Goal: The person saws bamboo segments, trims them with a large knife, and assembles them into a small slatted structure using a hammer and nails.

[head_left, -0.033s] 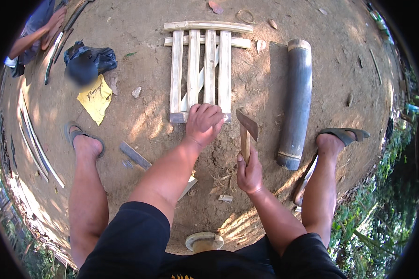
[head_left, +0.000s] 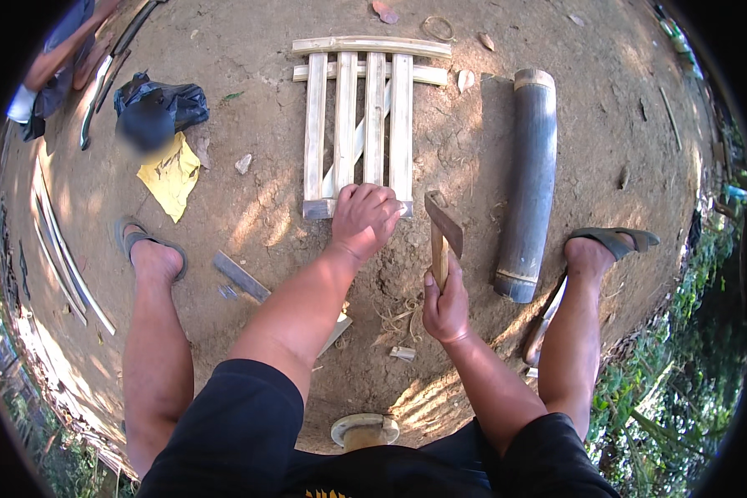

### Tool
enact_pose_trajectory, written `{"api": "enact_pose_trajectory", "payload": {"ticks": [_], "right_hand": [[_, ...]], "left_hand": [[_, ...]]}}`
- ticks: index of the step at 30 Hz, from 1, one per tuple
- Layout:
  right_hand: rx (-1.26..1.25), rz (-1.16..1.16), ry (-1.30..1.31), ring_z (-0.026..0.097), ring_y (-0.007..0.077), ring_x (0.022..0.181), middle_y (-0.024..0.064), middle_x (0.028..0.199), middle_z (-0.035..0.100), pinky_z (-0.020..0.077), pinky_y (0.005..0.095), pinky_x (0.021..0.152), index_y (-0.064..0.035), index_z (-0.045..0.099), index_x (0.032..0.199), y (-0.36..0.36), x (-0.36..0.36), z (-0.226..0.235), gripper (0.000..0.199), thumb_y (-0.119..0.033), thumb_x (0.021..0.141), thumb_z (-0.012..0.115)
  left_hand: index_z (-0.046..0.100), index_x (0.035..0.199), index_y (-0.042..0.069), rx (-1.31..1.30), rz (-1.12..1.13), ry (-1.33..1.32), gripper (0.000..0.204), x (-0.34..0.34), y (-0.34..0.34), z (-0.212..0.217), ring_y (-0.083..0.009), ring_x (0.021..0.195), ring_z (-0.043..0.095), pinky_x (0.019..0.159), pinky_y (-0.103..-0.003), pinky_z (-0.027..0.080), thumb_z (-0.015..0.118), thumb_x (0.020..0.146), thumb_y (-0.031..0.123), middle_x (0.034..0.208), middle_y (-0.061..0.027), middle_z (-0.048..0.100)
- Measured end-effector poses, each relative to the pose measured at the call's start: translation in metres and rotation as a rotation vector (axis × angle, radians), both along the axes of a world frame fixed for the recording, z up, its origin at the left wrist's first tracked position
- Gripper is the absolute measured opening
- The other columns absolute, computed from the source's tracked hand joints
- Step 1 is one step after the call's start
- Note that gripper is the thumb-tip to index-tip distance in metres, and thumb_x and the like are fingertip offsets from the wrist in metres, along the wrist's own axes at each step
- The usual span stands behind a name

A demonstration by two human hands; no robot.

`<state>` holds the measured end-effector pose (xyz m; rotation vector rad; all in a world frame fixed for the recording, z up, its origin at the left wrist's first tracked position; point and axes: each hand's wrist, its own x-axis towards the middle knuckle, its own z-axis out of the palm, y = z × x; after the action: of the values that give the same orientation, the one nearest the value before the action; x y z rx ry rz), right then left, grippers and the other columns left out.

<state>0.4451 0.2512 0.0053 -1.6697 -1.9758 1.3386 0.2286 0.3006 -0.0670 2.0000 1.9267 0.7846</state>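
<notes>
A bamboo frame (head_left: 402, 124) of several upright slats and crosspieces lies flat on the ground ahead. My left hand (head_left: 363, 217) is closed over its near crosspiece, around the ends of the middle slats; the fingertips are partly hidden. In my right hand (head_left: 446, 305) is a hatchet (head_left: 440, 249), gripped by its wooden handle. Its brown metal head is raised just right of the frame's near corner, apart from it. A thin pale strip (head_left: 359, 143) runs aslant beneath the slats.
A thick bamboo pole (head_left: 527, 183) lies to the right, beside a knife (head_left: 546, 324) near my right foot. A black plastic bag (head_left: 178, 106) and yellow piece (head_left: 171, 178) lie left. Bamboo offcuts (head_left: 241, 276) and shavings (head_left: 402, 315) are close by. Another person (head_left: 54, 70) is at upper left.
The hatchet head has shifted slightly to the right and up. My left fingers have drawn in a little on the crosspiece. The other person's arm at upper left has moved.
</notes>
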Motion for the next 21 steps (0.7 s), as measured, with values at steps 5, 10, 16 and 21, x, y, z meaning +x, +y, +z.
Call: {"api": "enact_pose_trajectory", "payload": {"ticks": [5, 10, 16, 21], "right_hand": [[-0.019, 0.033, -0.089, 0.064, 0.0531, 0.103, 0.0345, 0.116, 0.064, 0.0516, 0.0561, 0.087, -0.0069, 0.035, 0.151, 0.003, 0.003, 0.000, 0.055, -0.016, 0.101, 0.055], [0.001, 0.022, -0.031, 0.064, 0.0533, 0.104, 0.0349, 0.117, 0.064, 0.0516, 0.0556, 0.088, -0.0060, 0.035, 0.151, 0.002, -0.004, 0.007, 0.055, -0.017, 0.101, 0.055], [-0.024, 0.017, -0.067, 0.063, 0.0537, 0.103, 0.0343, 0.117, 0.063, 0.0516, 0.0538, 0.089, -0.0019, 0.039, 0.148, -0.005, 0.001, 0.001, 0.051, -0.016, 0.101, 0.055], [-0.063, 0.067, -0.094, 0.061, 0.0547, 0.106, 0.0346, 0.121, 0.062, 0.0507, 0.0541, 0.091, -0.0049, 0.040, 0.149, 0.000, -0.001, -0.001, 0.051, -0.013, 0.101, 0.054]], "left_hand": [[0.074, 0.089, 0.016, -0.057, -0.030, -0.072, 0.005, -0.005, -0.003, 0.000, -0.0166, 0.108, 0.060, 0.099, -0.039, 0.040, 0.076, 0.084, 0.019, 0.101, 0.0043, 0.068], [0.074, 0.090, 0.017, -0.082, -0.007, 0.006, 0.006, -0.001, -0.002, 0.001, -0.0167, 0.110, 0.060, 0.101, -0.040, 0.039, 0.073, 0.087, 0.023, 0.104, 0.0039, 0.068], [0.074, 0.092, 0.018, -0.085, -0.015, 0.003, 0.007, -0.001, -0.008, -0.004, -0.0168, 0.109, 0.061, 0.104, -0.040, 0.039, 0.074, 0.086, 0.023, 0.107, 0.0058, 0.068], [0.075, 0.090, 0.019, -0.079, 0.001, 0.011, 0.006, 0.001, -0.004, -0.006, -0.0158, 0.107, 0.062, 0.104, -0.040, 0.039, 0.076, 0.084, 0.019, 0.106, 0.0071, 0.068]]}}
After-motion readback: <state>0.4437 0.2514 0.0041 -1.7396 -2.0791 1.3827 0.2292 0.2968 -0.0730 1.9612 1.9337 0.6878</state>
